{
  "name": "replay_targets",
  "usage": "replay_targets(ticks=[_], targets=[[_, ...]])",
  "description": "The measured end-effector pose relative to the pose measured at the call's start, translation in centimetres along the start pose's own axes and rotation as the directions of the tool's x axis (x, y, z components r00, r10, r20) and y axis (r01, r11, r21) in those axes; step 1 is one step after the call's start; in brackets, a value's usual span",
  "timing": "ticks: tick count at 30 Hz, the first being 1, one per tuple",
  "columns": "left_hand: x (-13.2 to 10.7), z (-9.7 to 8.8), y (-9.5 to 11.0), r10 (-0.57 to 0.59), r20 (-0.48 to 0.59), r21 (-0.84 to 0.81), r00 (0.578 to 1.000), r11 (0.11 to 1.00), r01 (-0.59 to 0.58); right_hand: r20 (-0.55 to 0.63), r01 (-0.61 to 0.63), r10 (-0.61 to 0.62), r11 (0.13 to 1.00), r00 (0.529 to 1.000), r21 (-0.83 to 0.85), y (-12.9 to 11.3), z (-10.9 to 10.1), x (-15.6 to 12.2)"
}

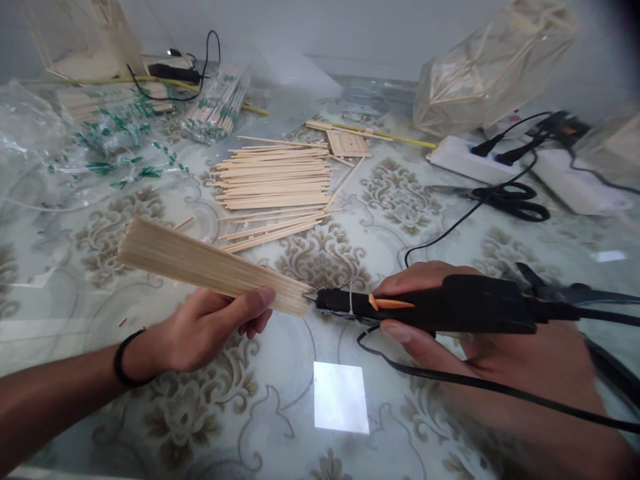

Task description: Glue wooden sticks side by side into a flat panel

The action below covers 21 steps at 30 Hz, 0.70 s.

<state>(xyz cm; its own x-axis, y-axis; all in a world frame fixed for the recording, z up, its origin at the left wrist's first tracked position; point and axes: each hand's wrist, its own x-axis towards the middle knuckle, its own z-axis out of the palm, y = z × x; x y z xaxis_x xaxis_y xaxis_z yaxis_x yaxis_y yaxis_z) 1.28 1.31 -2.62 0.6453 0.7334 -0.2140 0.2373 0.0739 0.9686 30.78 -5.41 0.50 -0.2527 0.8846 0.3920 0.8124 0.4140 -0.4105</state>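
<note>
My left hand (210,327) is closed round a flat panel of thin wooden sticks (200,263) laid side by side, held above the table and slanting up to the left. My right hand (480,340) grips a black glue gun (440,308) with an orange trigger. The gun's nozzle touches the panel's right end near my left thumb. Its black cord (500,390) trails away to the right under my wrist.
A pile of loose wooden sticks (275,180) lies on the patterned tablecloth behind. Black scissors (510,199) and a white power strip (465,159) sit at the right. Plastic bags (100,140) of sticks lie at the left, and a stick frame in clear wrap (490,67) stands at the back.
</note>
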Motion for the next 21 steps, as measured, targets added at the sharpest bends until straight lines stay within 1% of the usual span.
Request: replay_targets(ticks=[5,10,14,21], targets=[[0.07,0.06,0.02,0.007,-0.001,-0.013,1.000,1.000,-0.007,-0.010,0.015,-0.015,1.000,1.000,-0.021,0.08,-0.14,0.10],[0.03,0.10,0.22,0.002,-0.009,-0.015,1.000,1.000,-0.003,0.056,0.040,-0.039,0.999,0.998,-0.010,-0.06,-0.45,0.18],[0.04,0.04,0.26,0.006,0.000,-0.010,1.000,1.000,-0.006,0.047,0.070,-0.069,0.997,0.997,-0.033,-0.30,-0.42,0.25],[0.15,-0.03,-0.08,0.006,0.001,0.005,1.000,1.000,-0.006,0.044,0.036,-0.033,0.998,0.998,-0.060,-0.11,-0.55,0.02]])
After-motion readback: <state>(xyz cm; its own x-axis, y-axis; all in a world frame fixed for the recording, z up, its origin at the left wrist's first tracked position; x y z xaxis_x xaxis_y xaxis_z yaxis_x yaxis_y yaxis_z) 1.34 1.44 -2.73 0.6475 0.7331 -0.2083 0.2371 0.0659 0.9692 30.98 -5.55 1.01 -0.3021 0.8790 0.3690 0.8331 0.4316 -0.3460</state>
